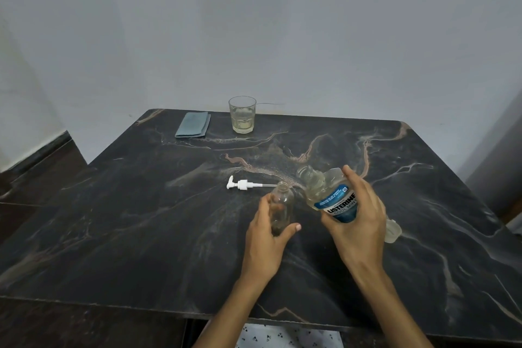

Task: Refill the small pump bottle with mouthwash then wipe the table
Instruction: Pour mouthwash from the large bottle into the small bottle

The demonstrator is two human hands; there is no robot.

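Head view, one lot. Dark marble-patterned table [141, 234], set against a pale wall. Mouthwash bottle [329, 195], clear with blue label, uncapped, tilted with its mouth toward the small bottle; grasped around the body by the right hand [358, 223]. Small pump bottle [281, 207], clear, open-necked, upright near table centre; left hand [265, 240] wrapped around it. Folded blue-grey cloth [193, 125] at far edge. Glass tumbler [242, 114] of pale liquid beside cloth. White pump head [243, 184], lying flat left of the small bottle.

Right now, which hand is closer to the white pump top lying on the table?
Left. The left hand holds the small bottle just right of the pump top; the right hand grips the mouthwash bottle farther right.
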